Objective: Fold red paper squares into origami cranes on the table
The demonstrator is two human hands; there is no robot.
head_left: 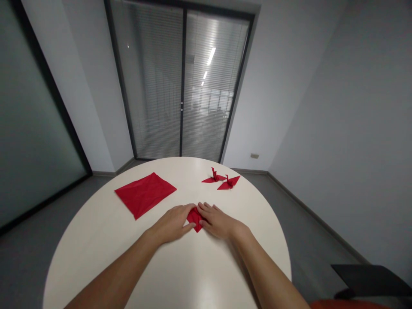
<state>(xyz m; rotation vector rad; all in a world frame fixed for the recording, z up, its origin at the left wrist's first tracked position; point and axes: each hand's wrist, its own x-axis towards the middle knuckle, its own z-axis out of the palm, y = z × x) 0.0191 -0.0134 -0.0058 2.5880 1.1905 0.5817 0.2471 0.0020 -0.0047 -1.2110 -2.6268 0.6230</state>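
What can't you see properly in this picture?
- Head view: most of the small red paper is hidden under the left hand and right hand, so its folded shape is unclear.
- Paper cranes: too small to show their folds.
- Dark object: cut off by the bottom-right edge.

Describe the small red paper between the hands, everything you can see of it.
The folded red paper is small and matte, lying flat on the white round table. Only a pointed middle part shows, tip toward the person. The left hand covers its left edge, the right hand its right; both rest on it.
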